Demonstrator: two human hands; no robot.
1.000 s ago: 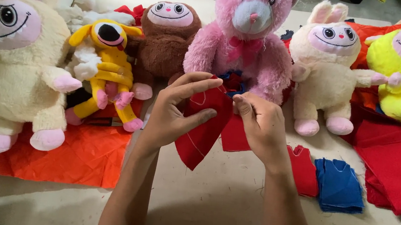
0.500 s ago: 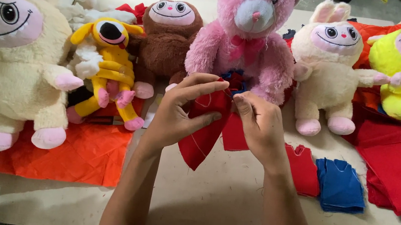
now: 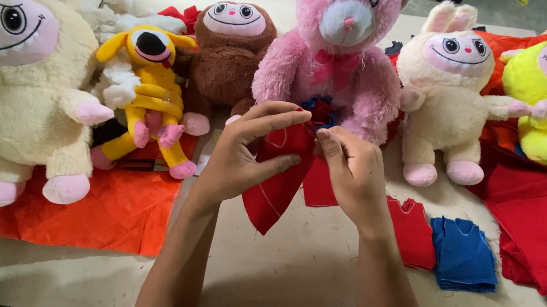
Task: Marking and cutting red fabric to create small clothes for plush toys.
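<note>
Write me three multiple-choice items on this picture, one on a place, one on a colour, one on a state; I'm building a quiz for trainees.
1. Where does the blue cloth stack lie?
A. Right of the hands, on the table
B. On the brown toy
C. Under the big cream toy

2. What colour is the plush bear behind the hands?
A. Green
B. Pink
C. Black

3. What are the left hand and right hand doing?
A. Resting flat and empty
B. Both pinching a red cloth piece
C. Lifting the yellow toy

Answers: 1 A, the stack sits beside a red one; 2 B, its fur is pink; 3 B, fingers grip the red fabric.
</note>
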